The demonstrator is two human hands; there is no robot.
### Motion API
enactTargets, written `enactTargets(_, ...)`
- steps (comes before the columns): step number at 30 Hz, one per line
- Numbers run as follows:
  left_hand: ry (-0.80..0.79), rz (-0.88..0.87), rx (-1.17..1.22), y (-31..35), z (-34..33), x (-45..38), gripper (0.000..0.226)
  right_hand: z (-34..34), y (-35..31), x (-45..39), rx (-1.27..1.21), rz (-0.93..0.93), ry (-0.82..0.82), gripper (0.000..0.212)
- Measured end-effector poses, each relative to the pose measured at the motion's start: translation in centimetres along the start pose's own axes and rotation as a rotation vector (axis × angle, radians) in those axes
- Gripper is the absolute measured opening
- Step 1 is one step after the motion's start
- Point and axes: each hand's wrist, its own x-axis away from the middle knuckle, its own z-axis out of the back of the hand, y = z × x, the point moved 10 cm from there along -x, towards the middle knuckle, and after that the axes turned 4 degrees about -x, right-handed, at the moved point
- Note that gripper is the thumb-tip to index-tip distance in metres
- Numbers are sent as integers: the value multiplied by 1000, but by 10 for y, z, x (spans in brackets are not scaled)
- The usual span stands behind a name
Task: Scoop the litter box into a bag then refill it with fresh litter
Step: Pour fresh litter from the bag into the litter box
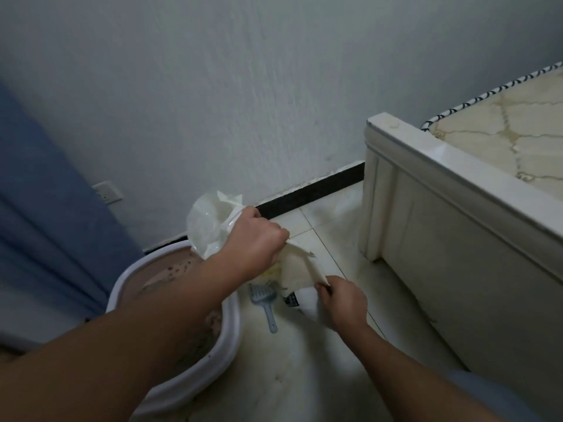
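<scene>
A white litter box with brownish litter sits on the floor at lower left, under my left forearm. My left hand grips the top of a white plastic litter bag, held above the box's far rim. My right hand pinches the bag's lower torn edge, so the bag stretches between both hands. A pale blue litter scoop lies on the floor tiles just right of the box, below the bag.
A cream bed frame with a bare mattress stands at the right. A blue curtain hangs at the left beside a wall socket. A black skirting runs along the grey wall.
</scene>
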Motion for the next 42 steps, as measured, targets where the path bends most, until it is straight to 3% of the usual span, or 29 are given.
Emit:
enactTargets(8,81,189,-17,-47,21,55,25,29,-52,-1,29,158,21,23)
enactTargets(15,-49,344,63,-64,-13,115,41,29,-78,8,55,245,-5,21)
enactTargets(22,-279,389,-7,-74,-66,148,24,19,-100,20,89,320,-77,23)
enactTargets(30,-250,552,41,-95,-56,171,35,27,-131,29,51,377,-50,27)
enactTargets(42,-262,641,102,-123,-59,181,30,46,-167,20,70,411,25,19)
